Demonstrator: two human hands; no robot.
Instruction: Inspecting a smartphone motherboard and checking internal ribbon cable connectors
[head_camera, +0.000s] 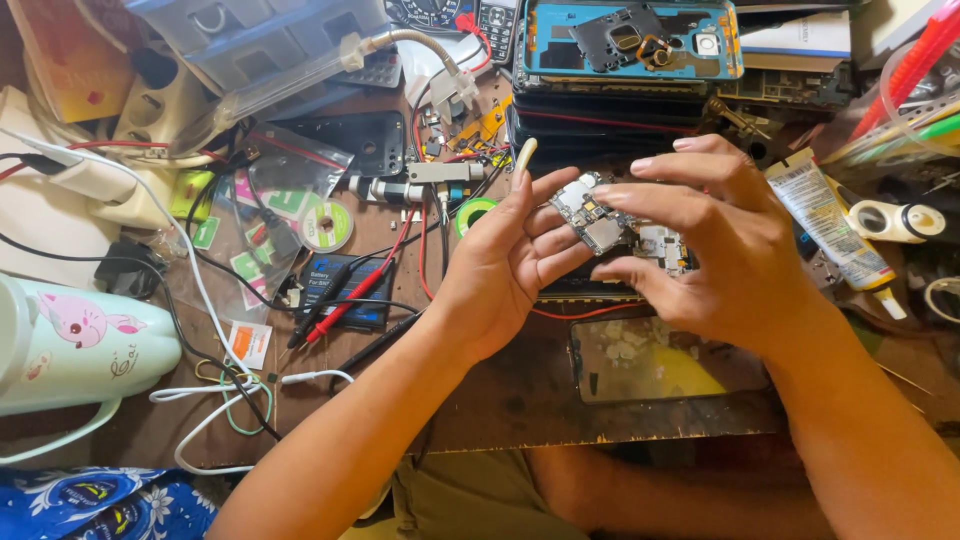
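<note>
Holding a small phone circuit board (600, 222) above the cluttered workbench (520, 400), both hands meet at mid-frame. Left hand (510, 265) cups it from beneath, fingers curled; right hand (720, 245) pinches its edge. Board looks light, stiff, fragile: best gripped by the edges, off the components. A phone (660, 362) lies beneath, screen up.

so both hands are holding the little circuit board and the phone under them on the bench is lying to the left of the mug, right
Not quite: in the head view the phone lies right of the mug, not left. Both the left hand and right hand do hold the circuit board.
</note>
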